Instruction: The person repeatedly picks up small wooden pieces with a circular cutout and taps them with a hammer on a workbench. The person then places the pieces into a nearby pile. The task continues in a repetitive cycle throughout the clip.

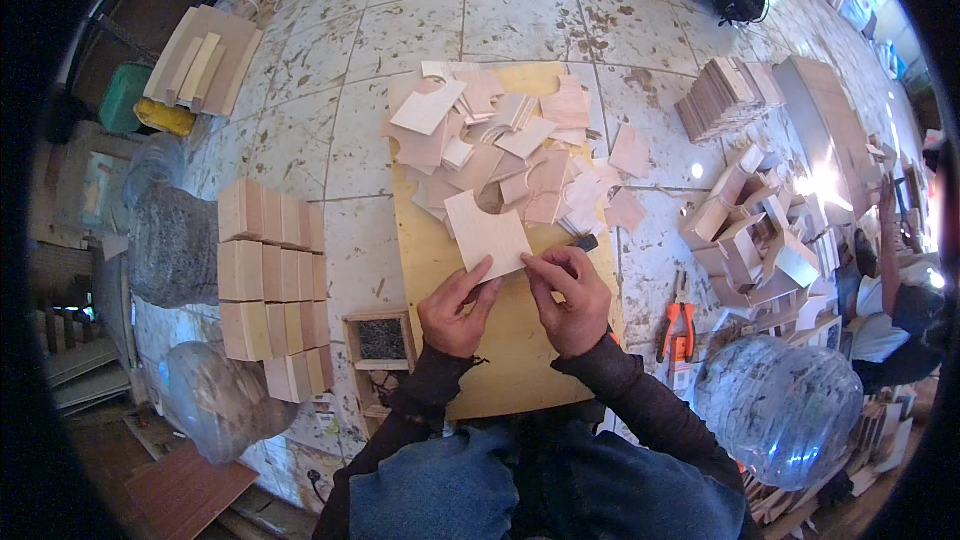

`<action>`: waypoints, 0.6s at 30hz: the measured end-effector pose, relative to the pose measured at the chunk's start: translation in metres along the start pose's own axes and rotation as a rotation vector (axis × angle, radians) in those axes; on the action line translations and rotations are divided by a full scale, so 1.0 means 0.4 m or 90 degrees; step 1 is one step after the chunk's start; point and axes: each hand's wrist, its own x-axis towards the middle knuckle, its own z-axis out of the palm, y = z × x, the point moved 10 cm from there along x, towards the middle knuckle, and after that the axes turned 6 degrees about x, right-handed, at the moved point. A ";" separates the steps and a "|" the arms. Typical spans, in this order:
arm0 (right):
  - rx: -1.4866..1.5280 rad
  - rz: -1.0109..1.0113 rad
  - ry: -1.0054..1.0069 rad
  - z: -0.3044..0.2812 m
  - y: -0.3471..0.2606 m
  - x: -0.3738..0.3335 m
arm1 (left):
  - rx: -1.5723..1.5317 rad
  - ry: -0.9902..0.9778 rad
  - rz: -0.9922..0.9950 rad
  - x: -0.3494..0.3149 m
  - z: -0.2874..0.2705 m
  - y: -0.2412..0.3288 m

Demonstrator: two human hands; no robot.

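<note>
Left grip (455, 316) and right grip (575, 304) both pinch a notched plywood panel (487, 237). Similar cutouts (478, 168) lie heaped beyond it.

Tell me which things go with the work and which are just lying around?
Seems part of the work:
- notched wooden piece in left hand and right hand
- wood pile
- yellow board

Probably lying about:
- clear plastic container
- green container

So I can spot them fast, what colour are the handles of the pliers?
The pliers' handles are mainly orange; the head view shows them best.
</note>
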 end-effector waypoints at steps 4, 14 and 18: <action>-0.018 -0.040 0.004 -0.006 -0.012 0.008 | 0.027 0.003 0.010 0.001 0.006 -0.001; -0.033 -0.098 -0.005 0.002 -0.023 0.012 | 0.007 0.063 0.051 -0.010 -0.001 -0.019; -0.031 -0.071 -0.002 0.003 -0.012 0.013 | -0.042 0.056 0.030 -0.008 0.007 -0.032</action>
